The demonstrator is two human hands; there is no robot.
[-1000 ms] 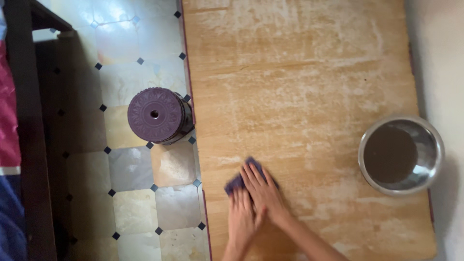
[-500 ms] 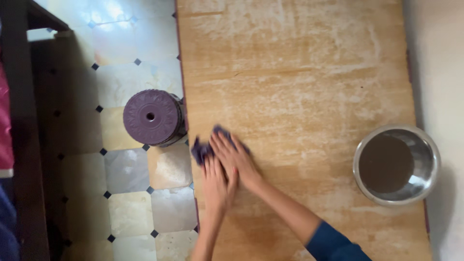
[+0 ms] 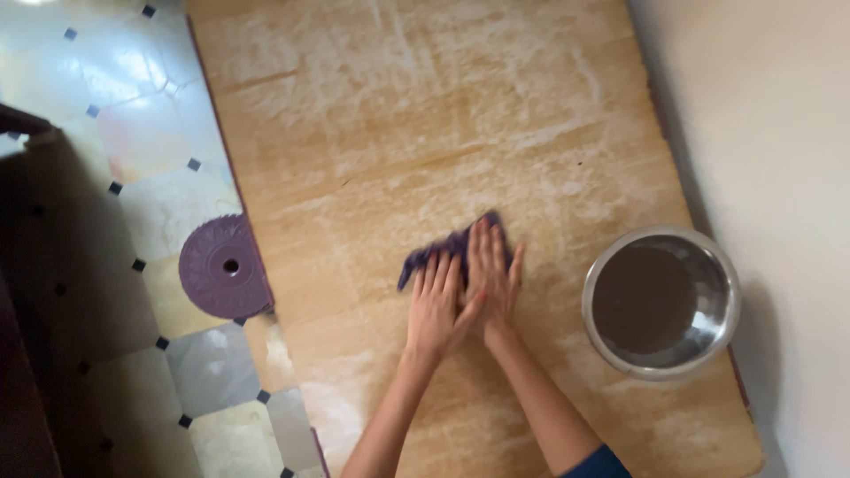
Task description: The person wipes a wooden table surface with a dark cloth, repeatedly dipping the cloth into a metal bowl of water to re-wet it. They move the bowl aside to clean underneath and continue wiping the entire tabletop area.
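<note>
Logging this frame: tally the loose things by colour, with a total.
Purple: 2, the cloth under both hands and the stool on the floor.
Silver: 1, the bowl on the table.
Total: 3.

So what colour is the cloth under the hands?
Dark purple cloth, seen from the head camera, the only view.
</note>
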